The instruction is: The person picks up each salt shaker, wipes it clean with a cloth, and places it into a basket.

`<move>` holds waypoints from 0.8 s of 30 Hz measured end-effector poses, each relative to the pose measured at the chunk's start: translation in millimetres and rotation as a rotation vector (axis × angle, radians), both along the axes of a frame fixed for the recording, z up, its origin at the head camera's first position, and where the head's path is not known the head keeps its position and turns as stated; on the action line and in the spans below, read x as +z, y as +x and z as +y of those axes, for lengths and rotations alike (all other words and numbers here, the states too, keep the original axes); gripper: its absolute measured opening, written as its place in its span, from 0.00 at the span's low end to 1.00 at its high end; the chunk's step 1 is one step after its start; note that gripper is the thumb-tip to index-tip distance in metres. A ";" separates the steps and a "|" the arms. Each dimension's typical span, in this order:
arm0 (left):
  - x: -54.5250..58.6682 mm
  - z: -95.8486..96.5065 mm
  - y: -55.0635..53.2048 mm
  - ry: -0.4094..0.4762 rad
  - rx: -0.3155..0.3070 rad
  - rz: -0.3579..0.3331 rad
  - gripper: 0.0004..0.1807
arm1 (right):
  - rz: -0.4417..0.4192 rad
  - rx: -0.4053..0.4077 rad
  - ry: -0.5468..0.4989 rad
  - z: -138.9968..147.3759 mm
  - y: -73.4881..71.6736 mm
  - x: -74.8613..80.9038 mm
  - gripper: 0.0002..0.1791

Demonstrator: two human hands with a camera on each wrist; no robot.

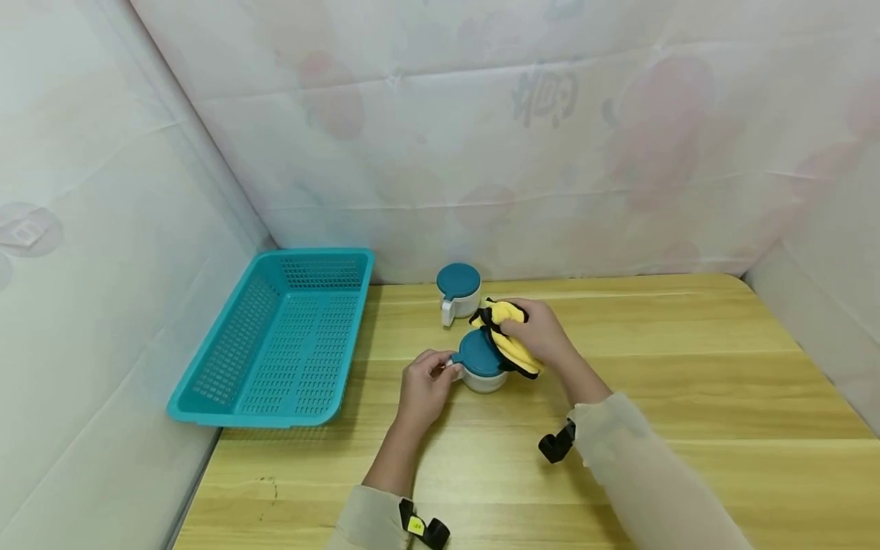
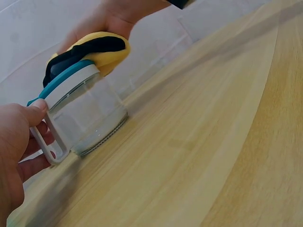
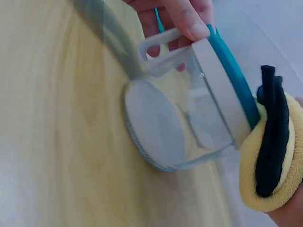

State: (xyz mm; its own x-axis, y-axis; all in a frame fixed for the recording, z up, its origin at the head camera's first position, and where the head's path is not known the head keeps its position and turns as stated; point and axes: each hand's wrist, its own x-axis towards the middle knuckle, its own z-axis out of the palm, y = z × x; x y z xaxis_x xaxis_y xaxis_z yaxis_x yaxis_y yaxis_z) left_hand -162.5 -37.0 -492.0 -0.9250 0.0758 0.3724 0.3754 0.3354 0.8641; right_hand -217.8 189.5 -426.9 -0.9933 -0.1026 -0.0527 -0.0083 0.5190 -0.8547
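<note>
A clear glass seasoning jar [image 2: 90, 113] with a teal lid [image 1: 481, 353] and a white handle stands on the wooden table. My left hand [image 1: 424, 387] grips its handle, thumb on top near the lid's tab. In my right hand [image 1: 539, 332] is a bunched yellow cloth with black edging [image 1: 514, 347], which touches the lid's right side. The right wrist view shows the cloth [image 3: 270, 156] against the lid's rim and the jar's clear body [image 3: 189, 113] beside it. Farther back, a second jar of the same kind [image 1: 467, 304] stands with its handle toward me.
At the left stands a teal perforated plastic basket [image 1: 347, 344], its inside visible down to the slotted floor. A pale printed sheet [image 1: 440, 168] hangs behind the table, with more sheeting at both sides. Bare wood [image 1: 687, 367] stretches to the right of my hands.
</note>
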 end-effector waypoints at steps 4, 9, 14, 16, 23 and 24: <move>-0.1 -0.7 0.1 -0.003 0.000 -0.002 0.09 | -0.033 -0.093 -0.138 -0.2 7.6 -10.3 0.26; -1.1 -0.8 -0.6 0.006 -0.001 -0.006 0.09 | -0.089 -0.203 -0.292 0.3 14.6 -22.6 0.26; -2.5 -0.6 -2.7 0.015 -0.005 0.000 0.09 | -0.064 -0.267 -0.355 -0.9 23.0 -28.9 0.27; -2.8 -0.4 -3.1 0.020 -0.007 -0.004 0.09 | -0.046 -0.280 -0.341 -1.5 27.4 -28.8 0.27; -3.1 0.1 -3.4 0.031 -0.012 -0.003 0.09 | 0.025 -0.311 -0.310 -4.8 43.1 -29.4 0.27; -3.2 0.3 -3.5 0.032 -0.013 -0.003 0.09 | 0.035 -0.317 -0.313 -5.3 44.9 -29.7 0.26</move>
